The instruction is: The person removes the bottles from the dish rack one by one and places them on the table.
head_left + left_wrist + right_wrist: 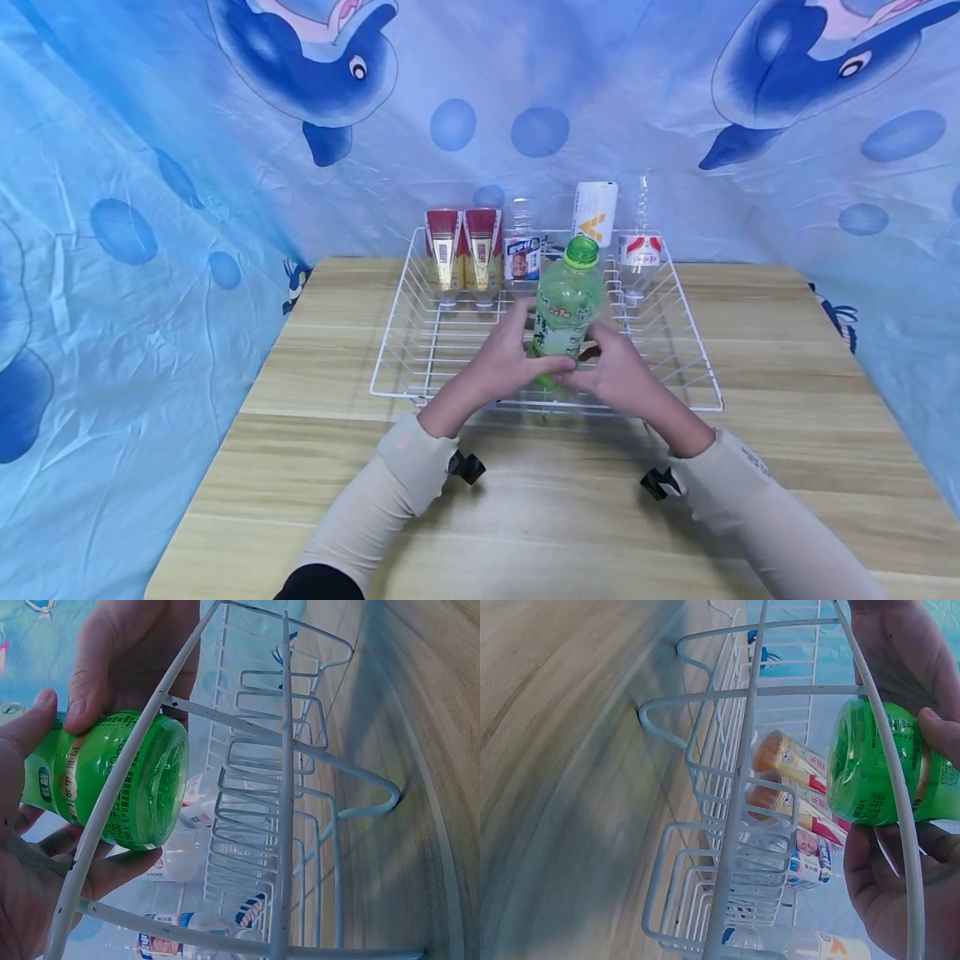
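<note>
Both hands hold a green clear-plastic bottle [566, 304] with a green cap end up, raised over the front part of a white wire basket [372, 388]. My left hand [506, 354] grips its left side, and my right hand [611, 371] grips the right side low down. The thumbs lie across the near face, close to each other. In the left wrist view the bottle's base [166, 784] shows beyond the basket wires, with fingers curled around the body. From the right wrist, the same green bottle [862, 765] appears between the two hands.
Along the basket's back stand two red-and-gold containers [444, 250], a clear bottle with a blue label [522, 260], a white-labelled item with an orange mark [595, 212] and a clear bottle with a red-and-white label [641, 250]. The basket sits on a wooden table [540, 517] before a blue dolphin-print curtain [637, 75].
</note>
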The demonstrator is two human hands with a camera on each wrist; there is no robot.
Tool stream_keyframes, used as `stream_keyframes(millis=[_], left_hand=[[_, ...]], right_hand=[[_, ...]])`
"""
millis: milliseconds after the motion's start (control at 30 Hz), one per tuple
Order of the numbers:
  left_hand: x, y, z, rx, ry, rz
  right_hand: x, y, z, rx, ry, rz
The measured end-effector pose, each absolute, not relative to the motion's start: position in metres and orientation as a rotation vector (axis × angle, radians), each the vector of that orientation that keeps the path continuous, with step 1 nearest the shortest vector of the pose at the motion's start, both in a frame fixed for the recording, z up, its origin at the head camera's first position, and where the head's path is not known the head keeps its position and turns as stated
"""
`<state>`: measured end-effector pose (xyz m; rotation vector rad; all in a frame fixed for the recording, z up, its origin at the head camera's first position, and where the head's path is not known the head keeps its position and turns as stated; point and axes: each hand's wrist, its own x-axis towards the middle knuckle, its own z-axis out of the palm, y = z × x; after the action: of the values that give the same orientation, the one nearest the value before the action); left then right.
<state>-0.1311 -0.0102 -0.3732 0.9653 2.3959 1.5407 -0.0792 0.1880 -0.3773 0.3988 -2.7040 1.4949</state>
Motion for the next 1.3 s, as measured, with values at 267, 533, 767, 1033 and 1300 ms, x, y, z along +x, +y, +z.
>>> stream_keyframes(millis=[267,533,767,1033,1300], left_hand=[[-0.133,-0.014,-0.375,0.994,2.366,1.489],[-0.133,-0.041,-0.374,0.922,2.538,1.29],[-0.131,-0.069,-0.374,0.902,2.663,1.113],[-0.134,-0.097,-0.369,0.934,2.821,0.905],[-0.134,-0.124,-0.376,0.889,3.028,0.522]], right_hand=[[-0.08,0.2,-0.373,0.308,-2.699,1.387],[-0.077,0.225,-0.365,0.155,-2.745,1.446],[-0.075,0.242,-0.364,0.091,-2.748,1.437],[-0.073,0.262,-0.358,0.035,-2.762,1.362],[-0.066,0.286,-0.363,-0.067,-2.701,1.313]])
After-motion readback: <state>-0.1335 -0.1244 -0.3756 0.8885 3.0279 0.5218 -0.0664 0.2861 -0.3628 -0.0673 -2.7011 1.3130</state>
